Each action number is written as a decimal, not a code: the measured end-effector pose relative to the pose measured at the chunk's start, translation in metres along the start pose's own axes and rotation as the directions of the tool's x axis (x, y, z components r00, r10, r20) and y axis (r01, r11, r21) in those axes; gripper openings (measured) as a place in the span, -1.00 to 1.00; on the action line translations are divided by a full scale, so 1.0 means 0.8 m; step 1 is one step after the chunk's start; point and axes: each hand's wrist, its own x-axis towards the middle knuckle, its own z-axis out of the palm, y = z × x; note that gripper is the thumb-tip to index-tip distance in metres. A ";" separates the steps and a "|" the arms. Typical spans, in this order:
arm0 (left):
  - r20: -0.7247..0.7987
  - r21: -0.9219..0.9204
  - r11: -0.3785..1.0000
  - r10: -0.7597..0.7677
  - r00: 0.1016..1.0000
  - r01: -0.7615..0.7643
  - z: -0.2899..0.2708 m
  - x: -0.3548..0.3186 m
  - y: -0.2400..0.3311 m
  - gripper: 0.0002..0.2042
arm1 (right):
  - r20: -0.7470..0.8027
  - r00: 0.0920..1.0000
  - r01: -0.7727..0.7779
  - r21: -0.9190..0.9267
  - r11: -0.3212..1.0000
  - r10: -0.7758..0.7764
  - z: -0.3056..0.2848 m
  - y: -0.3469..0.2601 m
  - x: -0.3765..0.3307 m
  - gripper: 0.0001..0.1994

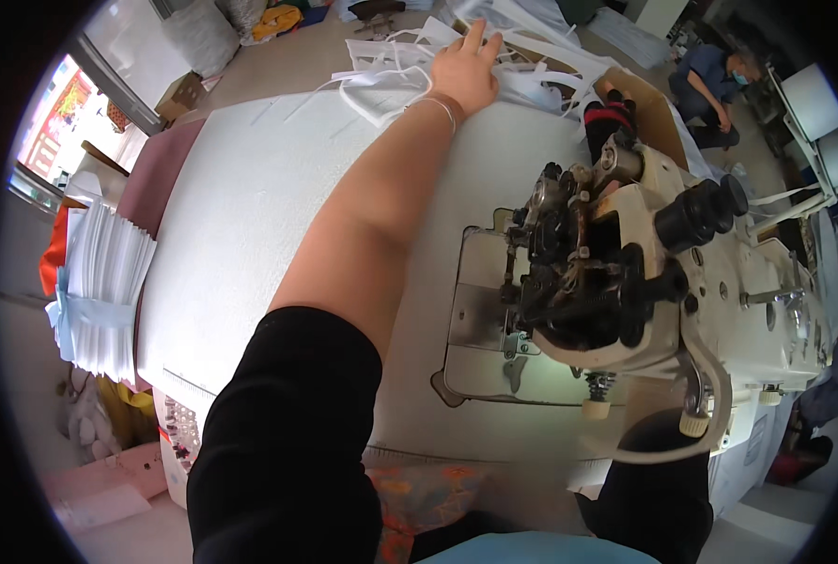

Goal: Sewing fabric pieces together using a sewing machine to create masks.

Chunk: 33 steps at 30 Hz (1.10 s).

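Note:
My left arm stretches across the white sewing table (pixel 240 207) to its far edge. There my left hand (pixel 466 73) lies palm down, fingers spread, over a heap of white cloth pieces with long straps (pixel 381 80). It touches the heap without visibly gripping any piece. On the right stands a cream industrial sewing machine (pixel 640 273) with black and metal parts over a metal plate (pixel 475 320). My right sleeve (pixel 659 470) runs up behind the machine's front; the machine hides my right hand.
A bundle of folded white sheets tied with light blue cloth (pixel 104 291) stands at the left edge. Beyond the machine are an open cardboard box (pixel 649 113) and a black-and-red thing (pixel 610 120) of unclear kind. A person in dark clothes (pixel 710 89) crouches at the far right.

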 end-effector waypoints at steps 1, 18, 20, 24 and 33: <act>-0.025 -0.048 0.998 0.040 0.999 -0.041 -0.009 -0.003 -0.002 -0.39 | -0.003 1.000 0.001 0.006 1.000 -0.001 0.000 -0.002 0.000 -0.71; -0.119 0.295 0.953 0.106 0.987 -0.067 -0.577 -0.373 -0.059 -0.75 | -0.252 0.964 0.170 0.352 0.920 -0.082 -0.003 0.015 -0.218 -0.71; -0.237 0.463 0.881 0.011 0.971 0.103 -0.638 -0.386 -0.124 -0.75 | -0.254 0.966 0.168 0.479 0.861 -0.047 0.011 0.020 -0.282 -0.71; -0.228 0.443 0.700 -0.517 0.825 0.560 -0.704 -0.381 -0.243 -0.69 | -0.182 0.960 0.054 0.866 0.496 0.213 0.030 0.004 -0.366 -0.68; -0.038 0.465 0.578 -0.743 0.668 0.670 -0.674 -0.370 -0.257 -0.60 | -0.341 0.940 0.098 0.233 0.968 -0.013 -0.023 -0.062 -0.421 -0.74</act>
